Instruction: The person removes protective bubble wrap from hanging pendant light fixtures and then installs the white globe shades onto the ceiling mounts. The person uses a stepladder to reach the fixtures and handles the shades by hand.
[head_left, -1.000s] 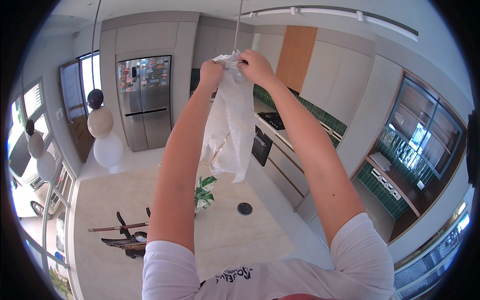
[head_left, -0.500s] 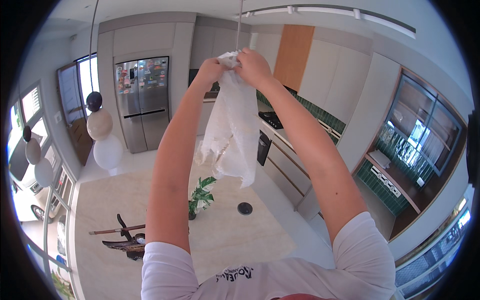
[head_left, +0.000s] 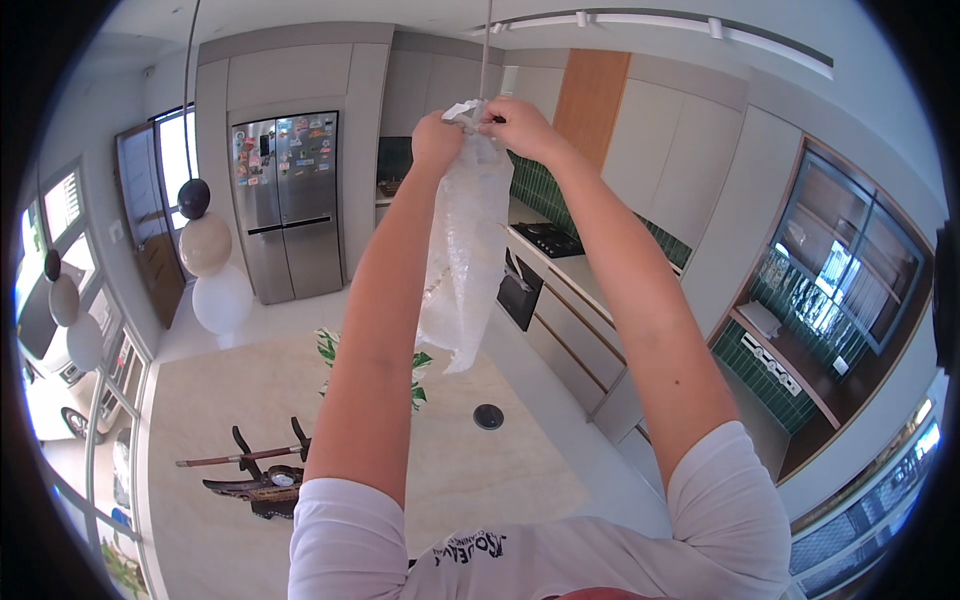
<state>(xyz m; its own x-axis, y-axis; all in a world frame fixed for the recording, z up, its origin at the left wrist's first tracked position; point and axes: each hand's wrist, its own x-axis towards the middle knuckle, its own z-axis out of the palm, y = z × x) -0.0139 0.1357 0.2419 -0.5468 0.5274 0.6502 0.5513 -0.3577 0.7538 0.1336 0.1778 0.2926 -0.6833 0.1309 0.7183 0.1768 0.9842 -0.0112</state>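
Note:
Both my arms are raised, holding a whitish translucent sheet of bubble wrap high above the table. My left hand pinches its gathered top edge from the left. From the right, my right hand grips the same top edge, with a small dark spot showing by its fingertips. A thin cord runs from the ceiling down to the bunched top. The wrap hangs in a long, crumpled drape; whatever it may enclose is hidden.
Below lies a beige table with a leafy plant, a dark round inset and a dark stand holding a sword-like object. A pendant lamp of stacked balls hangs left. A steel fridge and stove stand beyond.
My left hand has moved slightly right, and the right hand has shifted a little right. The wrap's hanging part has narrowed and swung, its lower left corner drawn inward.

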